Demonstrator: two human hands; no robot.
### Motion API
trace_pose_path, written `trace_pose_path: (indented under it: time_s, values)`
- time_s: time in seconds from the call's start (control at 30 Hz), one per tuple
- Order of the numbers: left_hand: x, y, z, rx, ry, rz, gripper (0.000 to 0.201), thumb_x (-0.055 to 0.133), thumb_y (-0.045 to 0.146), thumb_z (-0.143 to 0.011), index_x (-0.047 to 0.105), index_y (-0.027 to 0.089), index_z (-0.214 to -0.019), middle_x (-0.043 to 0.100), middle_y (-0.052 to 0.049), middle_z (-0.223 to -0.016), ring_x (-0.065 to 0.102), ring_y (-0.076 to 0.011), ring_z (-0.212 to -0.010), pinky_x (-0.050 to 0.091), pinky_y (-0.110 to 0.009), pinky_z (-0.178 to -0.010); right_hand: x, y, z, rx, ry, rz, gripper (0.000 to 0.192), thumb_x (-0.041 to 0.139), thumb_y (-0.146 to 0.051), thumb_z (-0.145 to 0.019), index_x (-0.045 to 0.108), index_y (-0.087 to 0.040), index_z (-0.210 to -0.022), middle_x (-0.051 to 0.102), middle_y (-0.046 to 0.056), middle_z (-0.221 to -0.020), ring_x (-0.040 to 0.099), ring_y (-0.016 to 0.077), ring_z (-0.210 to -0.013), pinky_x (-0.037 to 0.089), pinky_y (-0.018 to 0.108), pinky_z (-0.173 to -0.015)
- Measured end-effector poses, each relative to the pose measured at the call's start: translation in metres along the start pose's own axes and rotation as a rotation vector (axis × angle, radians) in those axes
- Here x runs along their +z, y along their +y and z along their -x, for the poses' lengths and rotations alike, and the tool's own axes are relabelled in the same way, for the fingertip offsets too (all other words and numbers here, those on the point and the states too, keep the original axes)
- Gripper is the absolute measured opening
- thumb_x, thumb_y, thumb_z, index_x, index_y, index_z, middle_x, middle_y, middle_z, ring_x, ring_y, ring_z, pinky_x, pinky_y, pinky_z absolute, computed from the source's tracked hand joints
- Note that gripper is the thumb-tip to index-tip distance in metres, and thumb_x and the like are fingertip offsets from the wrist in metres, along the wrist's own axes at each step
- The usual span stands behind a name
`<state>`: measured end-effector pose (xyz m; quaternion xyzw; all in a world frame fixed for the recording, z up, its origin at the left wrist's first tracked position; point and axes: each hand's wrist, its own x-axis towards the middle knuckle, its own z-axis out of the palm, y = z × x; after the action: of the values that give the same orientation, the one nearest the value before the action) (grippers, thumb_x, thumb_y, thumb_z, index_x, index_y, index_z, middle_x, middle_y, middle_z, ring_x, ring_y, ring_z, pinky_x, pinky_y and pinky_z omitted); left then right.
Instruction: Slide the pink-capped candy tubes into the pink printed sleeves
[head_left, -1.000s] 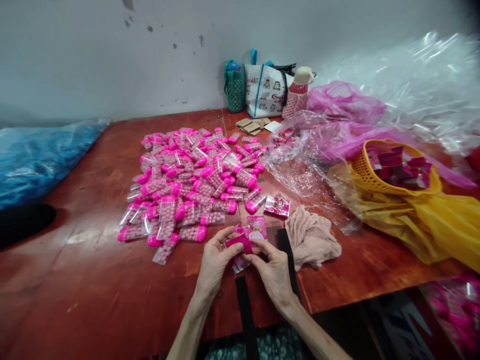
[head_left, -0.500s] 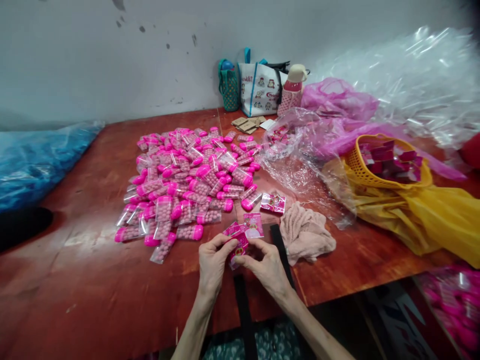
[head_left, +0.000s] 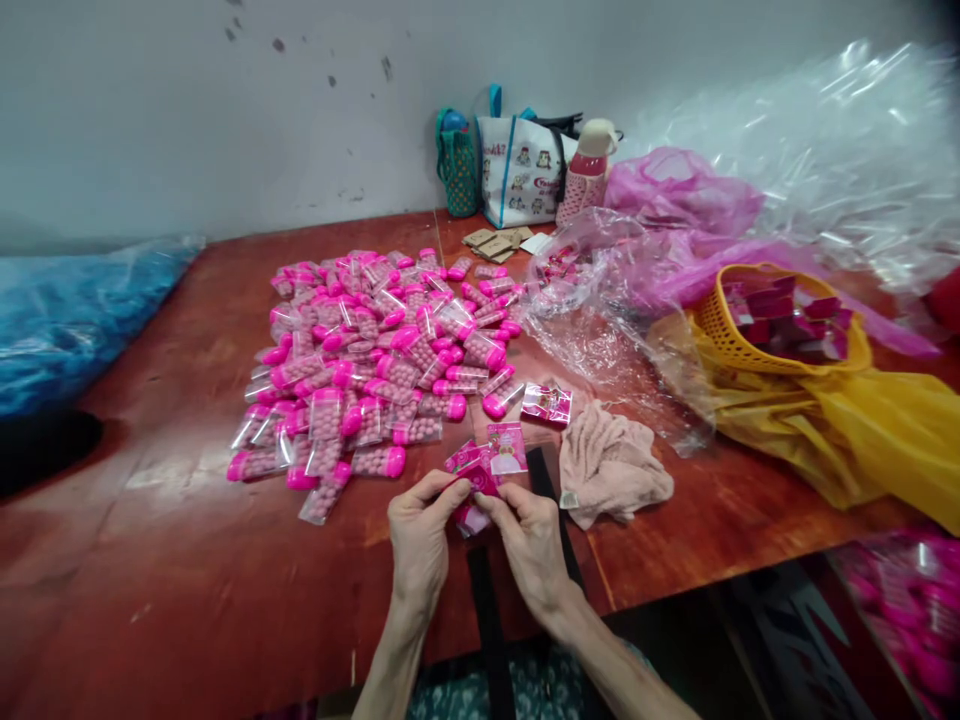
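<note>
Near the front edge, my left hand [head_left: 421, 530] and my right hand [head_left: 531, 540] pinch a pink printed card [head_left: 480, 478] between them, thumbs on its near side. Under and beyond it lie more pink cards [head_left: 508, 447] on the table. A small stack of printed cards [head_left: 546, 403] sits just past my right hand, close to a crumpled pale pink cloth [head_left: 611, 465]. Ahead and to the left spreads a heap of clear tubes with bright pink caps [head_left: 375, 350], filled with pink balls. My fingers partly hide the held card.
A yellow basket [head_left: 709, 310] of pink cards rests on a yellow plastic bag [head_left: 825, 430] at right. Clear plastic film [head_left: 592, 330] lies before it. A tote bag [head_left: 517, 175] and a pink bottle [head_left: 587, 175] stand by the wall. A blue bag [head_left: 82, 320] is at left.
The pink card in my hands has changed from facing me flat to looking tilted or folded. My right hand's fingers have drawn in closer to it.
</note>
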<state>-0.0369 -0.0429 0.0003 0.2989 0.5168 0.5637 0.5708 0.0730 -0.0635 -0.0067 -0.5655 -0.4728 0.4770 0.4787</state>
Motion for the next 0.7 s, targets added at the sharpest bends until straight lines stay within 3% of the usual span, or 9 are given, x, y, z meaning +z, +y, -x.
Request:
trace_pose_path:
  time_s: [0.27, 0.37, 0.5, 0.7]
  values:
    - [0.003, -0.002, 0.0, -0.123, 0.082, 0.166, 0.012, 0.077, 0.015, -0.052, 0.066, 0.013, -0.056, 0.061, 0.002, -0.053, 0.053, -0.0073, -0.047, 0.045, -0.019, -0.049, 0.001, -0.004, 0.002, -0.071, -0.022, 0.096, 0.034, 0.047, -0.028, -0.086, 0.039, -0.018, -0.054, 0.035, -0.004, -0.055, 0.034, 0.0096, -0.052, 0.024, 0.023, -0.05]
    - [0.003, -0.003, -0.001, -0.152, 0.095, 0.193, 0.015, 0.078, 0.017, -0.051, 0.068, 0.012, -0.06, 0.065, -0.001, -0.057, 0.056, -0.0091, -0.05, 0.048, -0.021, -0.052, -0.004, -0.009, 0.001, -0.051, -0.072, 0.079, 0.033, 0.041, -0.032, -0.089, 0.046, -0.017, -0.059, 0.038, -0.005, -0.055, 0.034, 0.0091, -0.051, 0.026, 0.022, -0.048]
    - [0.003, 0.001, 0.0, -0.126, 0.104, 0.205, 0.016, 0.078, 0.017, -0.052, 0.069, 0.013, -0.065, 0.067, -0.003, -0.062, 0.059, -0.0109, -0.055, 0.049, -0.023, -0.056, -0.009, -0.009, -0.003, -0.01, -0.083, 0.02, 0.018, 0.054, -0.034, -0.082, 0.059, -0.016, -0.082, 0.052, -0.003, -0.066, 0.045, 0.0106, -0.058, 0.034, 0.02, -0.053]
    - [0.002, -0.001, 0.004, -0.074, 0.148, 0.197, 0.015, 0.077, 0.016, -0.053, 0.063, 0.013, -0.057, 0.061, 0.003, -0.055, 0.053, -0.0069, -0.051, 0.045, -0.018, -0.052, -0.005, -0.003, 0.0, 0.006, -0.079, 0.008, 0.031, 0.049, -0.033, -0.085, 0.054, -0.015, -0.061, 0.043, -0.004, -0.056, 0.036, 0.0091, -0.054, 0.028, 0.021, -0.05]
